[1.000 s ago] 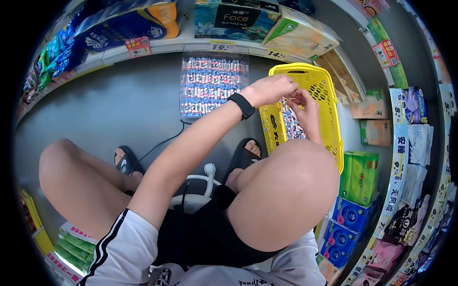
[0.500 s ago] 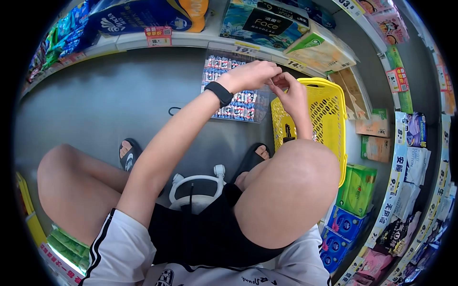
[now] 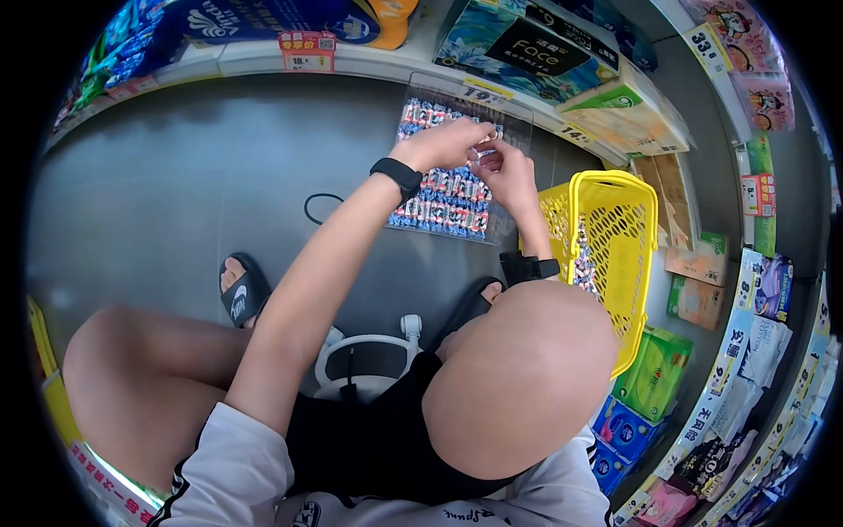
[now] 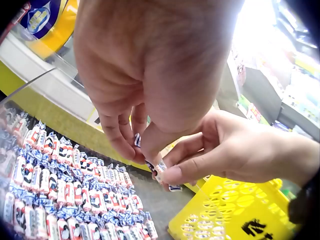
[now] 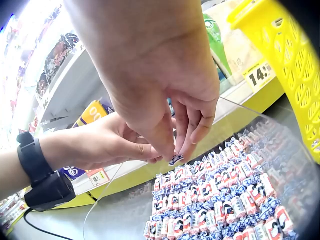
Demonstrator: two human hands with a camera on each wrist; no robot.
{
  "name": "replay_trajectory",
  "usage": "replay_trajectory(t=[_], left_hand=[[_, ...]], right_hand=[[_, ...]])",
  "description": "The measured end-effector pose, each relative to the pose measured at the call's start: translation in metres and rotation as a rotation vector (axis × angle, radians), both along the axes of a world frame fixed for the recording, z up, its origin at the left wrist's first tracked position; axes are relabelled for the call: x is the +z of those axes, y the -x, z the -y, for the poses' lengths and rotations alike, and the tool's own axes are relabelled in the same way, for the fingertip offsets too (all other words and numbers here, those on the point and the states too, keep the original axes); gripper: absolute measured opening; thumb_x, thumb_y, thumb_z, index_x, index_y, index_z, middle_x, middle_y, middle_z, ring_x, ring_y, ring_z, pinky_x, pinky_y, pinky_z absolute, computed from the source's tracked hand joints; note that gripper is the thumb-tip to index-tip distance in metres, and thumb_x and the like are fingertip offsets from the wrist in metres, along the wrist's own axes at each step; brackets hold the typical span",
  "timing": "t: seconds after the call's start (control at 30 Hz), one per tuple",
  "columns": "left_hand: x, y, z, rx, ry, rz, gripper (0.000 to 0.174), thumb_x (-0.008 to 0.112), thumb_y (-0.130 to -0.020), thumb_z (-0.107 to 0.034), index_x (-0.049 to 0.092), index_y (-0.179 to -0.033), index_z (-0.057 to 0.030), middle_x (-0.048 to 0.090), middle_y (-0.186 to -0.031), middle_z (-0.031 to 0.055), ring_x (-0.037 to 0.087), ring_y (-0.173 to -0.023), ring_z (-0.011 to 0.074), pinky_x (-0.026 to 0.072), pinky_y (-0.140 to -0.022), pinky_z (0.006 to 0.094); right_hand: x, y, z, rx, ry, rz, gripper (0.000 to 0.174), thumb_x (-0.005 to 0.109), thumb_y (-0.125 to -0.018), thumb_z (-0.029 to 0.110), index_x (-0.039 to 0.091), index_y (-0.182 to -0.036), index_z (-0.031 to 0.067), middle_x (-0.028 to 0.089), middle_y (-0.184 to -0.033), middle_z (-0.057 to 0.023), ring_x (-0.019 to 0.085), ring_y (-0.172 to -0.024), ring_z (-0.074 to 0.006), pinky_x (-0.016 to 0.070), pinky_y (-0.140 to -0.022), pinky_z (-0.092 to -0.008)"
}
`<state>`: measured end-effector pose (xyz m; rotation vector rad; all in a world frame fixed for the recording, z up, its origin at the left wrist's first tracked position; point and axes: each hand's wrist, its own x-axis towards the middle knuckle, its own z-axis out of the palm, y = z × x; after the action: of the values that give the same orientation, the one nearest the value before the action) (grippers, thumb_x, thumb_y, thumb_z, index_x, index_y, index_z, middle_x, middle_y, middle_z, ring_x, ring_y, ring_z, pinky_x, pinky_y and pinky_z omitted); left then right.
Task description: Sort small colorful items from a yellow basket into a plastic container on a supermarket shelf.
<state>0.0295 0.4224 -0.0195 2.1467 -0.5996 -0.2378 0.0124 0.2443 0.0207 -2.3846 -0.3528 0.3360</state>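
Note:
A single wrapped candy [image 4: 159, 172], white with blue twisted ends, is pinched between both hands. My left hand [image 3: 439, 145] has its thumb and fingertips on one end, while my right hand [image 3: 512, 180] grips the other end with thumb and fingers. In the right wrist view a blue-and-white wrapper tip [image 5: 175, 160] sticks out below the fingertips; the rest of the candy is hidden there. Beneath the hands lies a clear plastic box [image 3: 507, 230] filled with neat rows of similar candies [image 3: 452, 215].
Right of the box stands a yellow perforated basket [image 3: 634, 263] with loose candies [image 3: 583, 255] inside. Shelves of tissue packs [image 3: 527, 48] line the back and right. A slippered foot [image 3: 242, 285] and a white stool base [image 3: 364, 351] are below the arms.
Both hands have gone from over the yellow basket leftward to over the clear box, holding the candy between them. The head view has shifted, bringing box and basket further right.

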Motion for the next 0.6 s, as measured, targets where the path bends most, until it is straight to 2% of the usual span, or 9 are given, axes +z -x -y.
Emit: replay_trajectory(t=[0.1,0.17,0.2,0.37,0.43,0.6], left_hand=[[-0.019,-0.001,0.0,0.027,0.029,0.078,0.051,0.066,-0.083,0.006,0.053,-0.133,0.0013,0.062,-0.126,0.0251,0.058,-0.12,0.0462,0.0502,-0.097,0.0492],[-0.024,0.004,0.004,0.281,-0.044,0.143,0.054,0.062,-0.081,0.011,0.052,-0.133,0.0045,0.055,-0.135,0.0287,0.058,-0.12,0.047,0.0503,-0.097,0.05],[-0.007,0.008,0.002,0.274,-0.105,0.008,0.055,0.058,-0.08,0.012,0.05,-0.134,0.0075,0.049,-0.141,0.0309,0.055,-0.125,0.0468,0.0493,-0.102,0.05],[-0.023,0.012,0.008,0.236,-0.15,-0.008,0.056,0.056,-0.082,0.01,0.047,-0.137,0.0098,0.048,-0.144,0.031,0.05,-0.133,0.0466,0.0461,-0.111,0.0491],[-0.037,0.017,0.014,0.306,-0.288,0.126,0.058,0.057,-0.081,0.01,0.047,-0.138,0.0095,0.047,-0.147,0.0296,0.05,-0.135,0.0461,0.0447,-0.113,0.0483],[-0.059,0.013,0.016,0.277,-0.348,0.076,0.054,0.057,-0.083,0.006,0.052,-0.136,0.0076,0.045,-0.152,0.0264,0.042,-0.144,0.0401,0.041,-0.117,0.0441]], right_hand=[[-0.017,-0.012,-0.009,-0.073,0.028,-0.017,0.032,0.079,-0.078,0.006,0.073,-0.109,0.0035,0.076,-0.088,-0.0113,0.075,-0.082,-0.0235,0.0592,-0.079,-0.0371],[-0.031,-0.022,-0.014,-0.163,0.071,0.018,0.032,0.078,-0.078,0.008,0.075,-0.11,0.0055,0.077,-0.09,-0.0116,0.076,-0.085,-0.0265,0.0588,-0.081,-0.0383],[-0.037,-0.028,-0.017,-0.197,0.095,-0.005,0.033,0.081,-0.077,0.012,0.076,-0.109,0.0058,0.078,-0.092,-0.0124,0.077,-0.088,-0.0226,0.0592,-0.081,-0.0351],[-0.071,-0.05,-0.029,-0.251,0.087,-0.015,0.025,0.078,-0.082,0.017,0.078,-0.106,0.0079,0.079,-0.093,-0.0132,0.077,-0.09,-0.0269,0.0589,-0.082,-0.038],[-0.08,-0.052,-0.035,-0.335,0.046,-0.035,0.025,0.078,-0.084,0.021,0.078,-0.106,0.0085,0.079,-0.093,-0.0132,0.077,-0.09,-0.0278,0.0588,-0.081,-0.0374],[-0.118,-0.067,-0.038,-0.383,0.026,-0.005,0.024,0.077,-0.085,0.021,0.078,-0.105,0.008,0.079,-0.091,-0.0125,0.077,-0.089,-0.0269,0.0589,-0.081,-0.0366]])
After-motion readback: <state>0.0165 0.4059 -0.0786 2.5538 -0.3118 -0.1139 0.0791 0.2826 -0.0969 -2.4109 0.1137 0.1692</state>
